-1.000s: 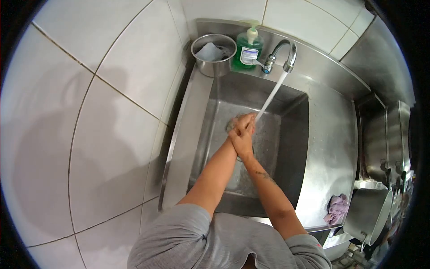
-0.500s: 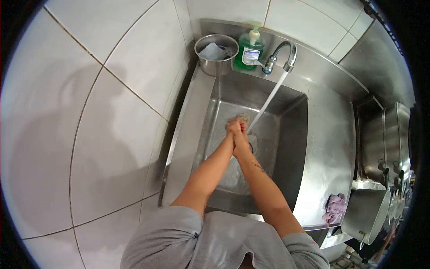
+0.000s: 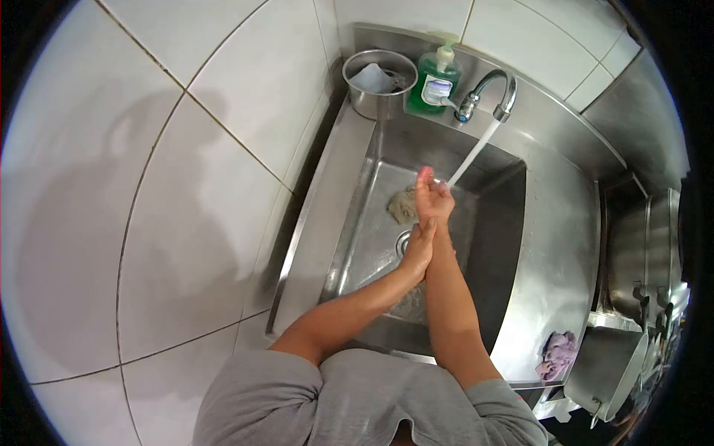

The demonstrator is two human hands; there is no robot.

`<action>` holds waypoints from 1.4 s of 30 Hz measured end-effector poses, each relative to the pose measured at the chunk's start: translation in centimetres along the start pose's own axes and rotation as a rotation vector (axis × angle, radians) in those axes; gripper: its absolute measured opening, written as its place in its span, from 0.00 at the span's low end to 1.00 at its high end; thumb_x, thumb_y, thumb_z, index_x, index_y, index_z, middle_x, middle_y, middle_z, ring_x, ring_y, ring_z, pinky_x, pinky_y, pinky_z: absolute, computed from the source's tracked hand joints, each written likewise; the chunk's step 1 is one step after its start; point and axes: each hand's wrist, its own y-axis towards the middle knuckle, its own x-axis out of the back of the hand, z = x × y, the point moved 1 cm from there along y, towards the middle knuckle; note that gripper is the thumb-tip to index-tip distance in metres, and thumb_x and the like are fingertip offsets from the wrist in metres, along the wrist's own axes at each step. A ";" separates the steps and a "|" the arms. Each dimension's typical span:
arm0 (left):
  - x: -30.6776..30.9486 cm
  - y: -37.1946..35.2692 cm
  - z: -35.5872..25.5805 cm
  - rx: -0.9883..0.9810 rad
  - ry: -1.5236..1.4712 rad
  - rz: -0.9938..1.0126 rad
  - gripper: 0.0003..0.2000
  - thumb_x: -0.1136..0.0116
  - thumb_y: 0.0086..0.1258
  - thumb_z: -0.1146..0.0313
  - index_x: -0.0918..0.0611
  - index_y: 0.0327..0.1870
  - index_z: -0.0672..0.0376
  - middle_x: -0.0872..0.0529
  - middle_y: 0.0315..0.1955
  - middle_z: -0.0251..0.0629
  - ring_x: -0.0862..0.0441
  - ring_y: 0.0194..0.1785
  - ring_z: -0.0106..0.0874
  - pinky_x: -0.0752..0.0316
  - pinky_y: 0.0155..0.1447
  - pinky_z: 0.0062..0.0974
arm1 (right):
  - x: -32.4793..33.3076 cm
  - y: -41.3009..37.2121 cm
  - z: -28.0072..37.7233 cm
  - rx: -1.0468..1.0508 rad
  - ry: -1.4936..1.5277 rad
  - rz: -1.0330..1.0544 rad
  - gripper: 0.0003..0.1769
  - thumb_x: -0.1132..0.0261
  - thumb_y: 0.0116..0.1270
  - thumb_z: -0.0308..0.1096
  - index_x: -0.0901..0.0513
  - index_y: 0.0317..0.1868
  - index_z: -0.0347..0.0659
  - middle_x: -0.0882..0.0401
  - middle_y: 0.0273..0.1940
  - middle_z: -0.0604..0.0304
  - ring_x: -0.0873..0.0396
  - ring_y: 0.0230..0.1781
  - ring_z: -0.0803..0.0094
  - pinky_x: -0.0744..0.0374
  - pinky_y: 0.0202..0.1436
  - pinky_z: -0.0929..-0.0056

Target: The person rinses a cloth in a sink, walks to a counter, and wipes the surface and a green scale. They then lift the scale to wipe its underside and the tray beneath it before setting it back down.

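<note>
My left hand (image 3: 419, 251) is closed around my right wrist, its fingers partly hidden behind the forearm. My right hand (image 3: 433, 196) is palm up over the sink (image 3: 487, 249), with the fingers loosely bent and nothing in them. A stream of water (image 3: 476, 152) runs from the curved metal tap (image 3: 509, 97) and meets the fingertips of my right hand. Below the hands, the round drain (image 3: 403, 243) shows in the sink floor. A beige clump (image 3: 402, 205), whose kind I cannot make out, lies on the floor left of my right hand.
A metal pot (image 3: 378, 104) with a pale cloth or sponge inside stands on the back ledge. Beside it is a green soap bottle (image 3: 437, 78) with a pump. A purple cloth (image 3: 556, 355) lies on the right counter. Large pans (image 3: 606, 368) stand farther right. A tiled wall (image 3: 216, 223) borders the left.
My hands have parted from their clasp. The left has slid back onto the right wrist, while the right has turned palm up and moved toward the stream. The camera view has shifted slightly.
</note>
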 end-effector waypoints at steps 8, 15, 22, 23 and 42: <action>1.9 7.4 -1.9 0.185 -0.246 0.127 0.13 0.48 0.64 0.61 0.26 0.43 0.60 0.22 0.30 0.41 0.22 0.30 0.32 0.25 0.34 0.32 | 2.1 -0.3 1.3 -0.018 -0.233 0.076 0.21 0.62 0.67 0.25 0.39 0.55 0.18 0.37 0.56 0.36 0.36 0.59 0.49 0.35 0.65 0.60; 2.5 15.2 -1.8 0.192 -0.127 0.074 0.08 0.44 0.56 0.70 0.24 0.34 0.63 0.22 0.27 0.39 0.22 0.30 0.33 0.26 0.35 0.30 | 0.0 -1.3 2.2 0.007 -0.553 0.131 0.17 0.58 0.66 0.24 0.33 0.51 0.21 0.31 0.52 0.41 0.30 0.54 0.57 0.29 0.59 0.68; 2.7 19.3 -1.2 0.236 0.405 -0.343 0.06 0.47 0.52 0.74 0.23 0.29 0.67 0.20 0.25 0.44 0.20 0.33 0.36 0.26 0.35 0.32 | 2.6 1.6 5.5 0.242 -1.515 0.148 0.11 0.46 0.62 0.27 0.23 0.33 0.26 0.21 0.29 0.56 0.22 0.28 0.66 0.29 0.28 0.71; 3.4 19.8 -0.5 0.087 0.568 -0.360 0.08 0.47 0.52 0.74 0.23 0.32 0.67 0.19 0.26 0.46 0.20 0.34 0.40 0.26 0.37 0.33 | 2.5 1.4 5.1 0.329 -1.694 0.115 0.11 0.43 0.58 0.28 0.22 0.27 0.26 0.21 0.23 0.53 0.21 0.25 0.65 0.28 0.28 0.68; 12.3 16.1 4.8 -0.194 1.650 0.001 0.10 0.53 0.62 0.69 0.24 0.41 0.61 0.20 0.35 0.54 0.22 0.42 0.47 0.30 0.47 0.41 | 14.4 2.4 9.3 -0.129 -2.040 -0.208 0.25 0.48 0.61 0.51 0.24 0.49 0.42 0.21 0.41 0.51 0.23 0.40 0.61 0.26 0.45 0.63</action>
